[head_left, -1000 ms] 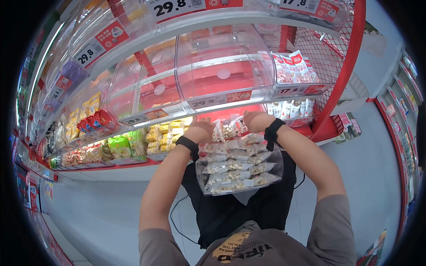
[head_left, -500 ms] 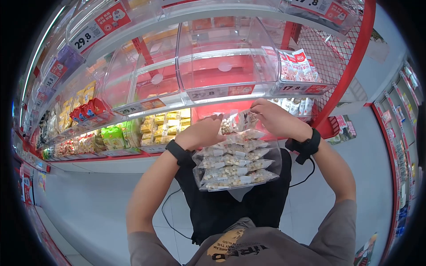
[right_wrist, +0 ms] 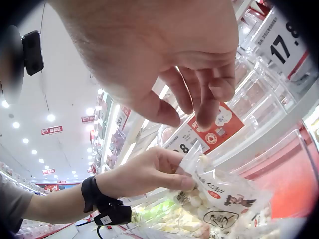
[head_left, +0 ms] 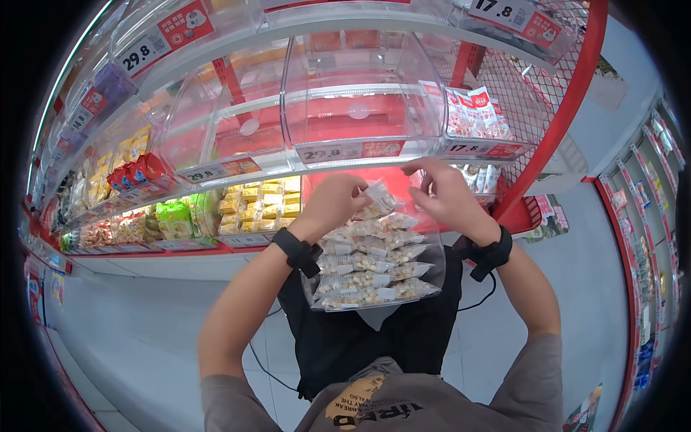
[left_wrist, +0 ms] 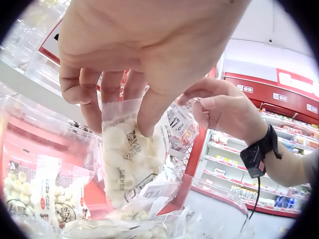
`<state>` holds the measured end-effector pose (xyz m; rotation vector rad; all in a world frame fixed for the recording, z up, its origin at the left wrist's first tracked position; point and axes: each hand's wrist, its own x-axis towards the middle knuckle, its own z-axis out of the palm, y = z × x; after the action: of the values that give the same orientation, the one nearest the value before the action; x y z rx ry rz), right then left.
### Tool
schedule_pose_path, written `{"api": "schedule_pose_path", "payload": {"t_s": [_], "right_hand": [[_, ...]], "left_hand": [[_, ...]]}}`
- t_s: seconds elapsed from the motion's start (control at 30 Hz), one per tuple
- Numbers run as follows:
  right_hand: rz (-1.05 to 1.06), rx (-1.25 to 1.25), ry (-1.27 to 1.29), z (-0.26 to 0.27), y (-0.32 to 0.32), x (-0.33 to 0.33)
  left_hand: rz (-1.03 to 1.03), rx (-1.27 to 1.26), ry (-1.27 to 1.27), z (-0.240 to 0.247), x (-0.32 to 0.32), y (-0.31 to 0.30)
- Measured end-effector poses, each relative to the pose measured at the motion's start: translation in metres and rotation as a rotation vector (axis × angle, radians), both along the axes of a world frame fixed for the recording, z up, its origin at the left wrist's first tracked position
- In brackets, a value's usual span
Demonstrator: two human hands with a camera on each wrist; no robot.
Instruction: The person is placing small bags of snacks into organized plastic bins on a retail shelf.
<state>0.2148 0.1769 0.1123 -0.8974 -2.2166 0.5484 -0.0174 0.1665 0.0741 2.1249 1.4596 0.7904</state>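
My left hand (head_left: 358, 193) pinches the top of a small clear packet of white round snacks (head_left: 379, 199) between thumb and fingers; the left wrist view shows the packet (left_wrist: 127, 149) hanging from that hand (left_wrist: 124, 94). My right hand (head_left: 426, 173) hovers just right of it with bent fingers and holds nothing. In the right wrist view these fingers (right_wrist: 199, 94) are above the packet (right_wrist: 219, 194), apart from it. A large clear bag (head_left: 371, 266) full of several such packets hangs below both hands. What holds it up is hidden.
Ahead is a red shelf rack (head_left: 568, 93) with clear plastic bins (head_left: 360, 108) and price tags (head_left: 350, 151). Red and white packets (head_left: 475, 111) fill the right bin, and yellow packs (head_left: 263, 201) the lower shelf. A further aisle of shelves (head_left: 648, 216) is on the right.
Both hands came back from the lower shelf. The right hand touched the small packet half a second ago and has now let go; the left hand keeps it.
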Motion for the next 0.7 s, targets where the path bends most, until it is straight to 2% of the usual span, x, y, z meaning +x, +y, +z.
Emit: {"api": "schedule_pose_path", "payload": {"t_s": [0.03, 0.07, 0.1, 0.17, 0.2, 0.3, 0.33, 0.43, 0.47, 0.6, 0.67, 0.7], "right_hand": [[0.054, -0.021, -0.011, 0.001, -0.003, -0.008], [0.052, 0.07, -0.039, -0.006, 0.001, -0.014], [0.046, 0.163, -0.065, -0.014, 0.005, -0.019], [-0.012, 0.159, -0.168, -0.024, 0.018, -0.027], [0.006, 0.367, -0.115, -0.028, 0.022, -0.031], [-0.059, 0.263, -0.379, -0.031, 0.028, -0.031], [-0.093, 0.264, -0.429, -0.031, 0.03, -0.031], [-0.183, 0.268, -0.504, -0.037, 0.034, -0.026], [-0.194, 0.27, -0.482, -0.041, 0.036, -0.021], [-0.102, 0.288, -0.385, -0.068, 0.051, -0.019], [-0.117, 0.189, -0.472, -0.071, 0.057, -0.023], [-0.12, 0.138, -0.52, -0.072, 0.059, -0.025]], "left_hand": [[-0.004, 0.078, 0.016, -0.003, 0.005, 0.002], [-0.009, 0.157, 0.032, -0.005, 0.01, 0.004], [-0.007, 0.165, 0.008, -0.007, 0.014, 0.006], [0.004, 0.184, -0.037, -0.007, 0.021, 0.009], [0.028, 0.129, -0.024, -0.002, 0.023, 0.007], [0.008, 0.254, 0.0, -0.007, 0.02, 0.012], [0.016, 0.075, 0.06, -0.003, 0.018, 0.01], [0.098, 0.266, 0.074, -0.011, 0.006, 0.005], [0.138, 0.084, 0.119, -0.012, -0.002, 0.003], [-0.124, -0.188, 0.438, -0.036, -0.029, -0.007], [-0.192, -0.313, 0.616, -0.036, -0.029, -0.023], [-0.164, -0.297, 0.625, -0.032, -0.028, -0.029]]}}
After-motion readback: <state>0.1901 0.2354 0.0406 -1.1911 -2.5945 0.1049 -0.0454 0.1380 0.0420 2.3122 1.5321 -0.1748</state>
